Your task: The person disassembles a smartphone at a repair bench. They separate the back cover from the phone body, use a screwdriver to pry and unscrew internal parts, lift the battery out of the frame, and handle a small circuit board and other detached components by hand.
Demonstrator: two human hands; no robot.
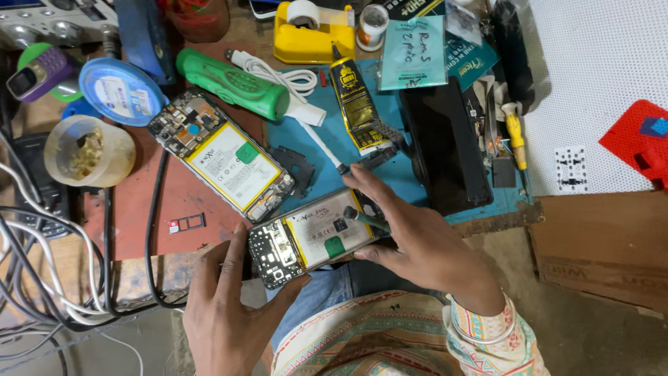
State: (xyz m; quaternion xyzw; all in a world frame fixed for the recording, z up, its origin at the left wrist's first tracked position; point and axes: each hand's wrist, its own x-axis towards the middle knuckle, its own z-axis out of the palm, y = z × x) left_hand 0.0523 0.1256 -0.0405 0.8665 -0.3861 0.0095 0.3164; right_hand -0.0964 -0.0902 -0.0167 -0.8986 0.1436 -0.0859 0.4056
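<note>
At the desk's near edge, the left hand [226, 317] grips an opened phone [313, 237] from below while the right hand [417, 240] pinches a screwdriver [363, 219] onto it. Beyond lies a second opened phone [223, 161], with little bare room. One glue tube [355, 104] lies farther back.

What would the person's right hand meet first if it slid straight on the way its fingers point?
Probably the small black bracket on the blue mat, beyond the opened phone that the right hand holds; depth is unclear.
</note>
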